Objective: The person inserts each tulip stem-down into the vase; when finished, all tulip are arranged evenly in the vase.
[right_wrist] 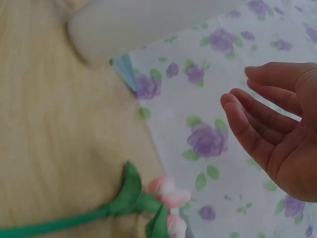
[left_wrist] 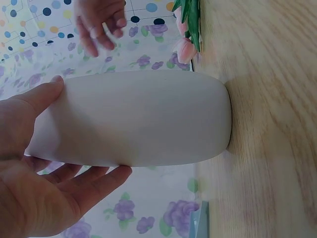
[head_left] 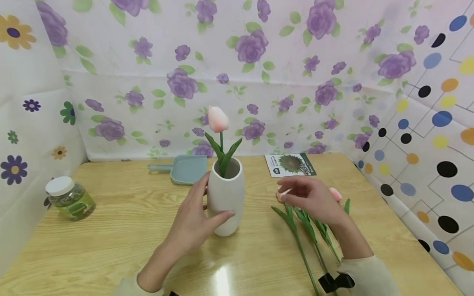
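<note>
A white vase [head_left: 226,201] stands upright on the table, and one pink-and-white artificial tulip [head_left: 217,119] rises from its mouth. My left hand [head_left: 194,224] grips the vase from its left side, thumb across the front; the left wrist view shows the fingers around the vase [left_wrist: 143,119] too. Several more tulips [head_left: 307,236] lie on the table to the right, stems toward me. Above their heads hovers my right hand [head_left: 314,199], fingers loosely bent. In the right wrist view nothing sits between the fingers of the right hand [right_wrist: 277,124], apart from the tulips [right_wrist: 171,193].
A blue-grey dustpan [head_left: 189,169] lies behind the vase, to the left. At the far left stands a white-lidded jar [head_left: 70,197]. A printed packet [head_left: 290,165] lies near the back edge. Flowered cloth [head_left: 252,82] hangs behind the table [head_left: 129,205], with patterned sheets on both sides.
</note>
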`<state>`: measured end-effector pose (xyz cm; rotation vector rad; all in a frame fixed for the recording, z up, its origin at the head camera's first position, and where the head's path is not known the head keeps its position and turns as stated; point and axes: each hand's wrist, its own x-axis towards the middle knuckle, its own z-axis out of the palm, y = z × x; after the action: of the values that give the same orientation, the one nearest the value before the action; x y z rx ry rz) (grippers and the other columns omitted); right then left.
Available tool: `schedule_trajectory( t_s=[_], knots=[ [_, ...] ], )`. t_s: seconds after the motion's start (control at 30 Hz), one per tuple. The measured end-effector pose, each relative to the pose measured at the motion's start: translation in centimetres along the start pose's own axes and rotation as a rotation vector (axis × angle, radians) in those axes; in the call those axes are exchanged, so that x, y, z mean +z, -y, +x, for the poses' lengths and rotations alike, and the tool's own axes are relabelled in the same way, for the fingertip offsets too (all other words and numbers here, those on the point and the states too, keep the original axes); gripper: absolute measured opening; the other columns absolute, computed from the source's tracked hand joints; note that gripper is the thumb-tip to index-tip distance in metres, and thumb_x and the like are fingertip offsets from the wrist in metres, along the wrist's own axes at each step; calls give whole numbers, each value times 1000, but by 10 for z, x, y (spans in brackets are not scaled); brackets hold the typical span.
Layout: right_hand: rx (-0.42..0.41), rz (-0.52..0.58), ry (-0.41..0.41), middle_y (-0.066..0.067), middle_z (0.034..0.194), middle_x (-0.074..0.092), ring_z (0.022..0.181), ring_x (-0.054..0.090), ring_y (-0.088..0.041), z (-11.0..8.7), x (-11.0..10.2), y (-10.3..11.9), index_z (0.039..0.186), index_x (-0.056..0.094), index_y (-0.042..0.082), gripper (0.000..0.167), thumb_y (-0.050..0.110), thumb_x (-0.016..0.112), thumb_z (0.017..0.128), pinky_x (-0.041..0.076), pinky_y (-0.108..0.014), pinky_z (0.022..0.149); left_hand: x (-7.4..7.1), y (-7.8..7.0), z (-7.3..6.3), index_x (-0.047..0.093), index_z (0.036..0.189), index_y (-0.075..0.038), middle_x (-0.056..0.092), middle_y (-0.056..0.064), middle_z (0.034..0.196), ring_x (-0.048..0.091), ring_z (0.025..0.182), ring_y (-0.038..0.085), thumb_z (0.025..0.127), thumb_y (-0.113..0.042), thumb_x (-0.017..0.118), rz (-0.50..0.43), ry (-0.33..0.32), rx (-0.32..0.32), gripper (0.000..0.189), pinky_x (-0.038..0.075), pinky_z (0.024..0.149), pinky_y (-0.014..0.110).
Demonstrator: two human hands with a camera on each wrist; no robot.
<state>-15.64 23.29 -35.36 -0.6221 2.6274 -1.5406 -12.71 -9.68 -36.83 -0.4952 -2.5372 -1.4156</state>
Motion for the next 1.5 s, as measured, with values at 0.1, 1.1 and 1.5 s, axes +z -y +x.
schedule_trajectory(
  t_s=[0.1, 1.1, 1.5],
  knots=[
    [62, -18, 49, -21, 117, 73, 98, 76, -24, -9, -3, -14, 133, 70, 13, 32, 15, 72, 101, 64, -35, 78, -1, 0, 1, 32, 165, -18, 48, 9, 156, 58, 133, 33, 83, -27, 93, -9, 5, -7, 103, 63, 94, 50],
    [262, -41, 349, -14, 85, 71, 63, 68, -20, -54, -6, -55, 132, 69, 3, 33, 12, 71, 100, 62, -38, 57, -3, -1, 1, 26, 167, -21, 47, 8, 156, 55, 136, 35, 84, -27, 92, -20, 23, -13, 107, 62, 97, 49],
    [280, -191, 351, -3, 73, 65, 57, 62, -14, -56, 7, -51, 110, 77, 9, 14, 12, 76, 96, 54, -28, 53, -1, -1, 1, 26, 167, -21, 47, 8, 156, 56, 135, 35, 84, -27, 92, -25, 26, -11, 106, 62, 97, 48]
  ],
)
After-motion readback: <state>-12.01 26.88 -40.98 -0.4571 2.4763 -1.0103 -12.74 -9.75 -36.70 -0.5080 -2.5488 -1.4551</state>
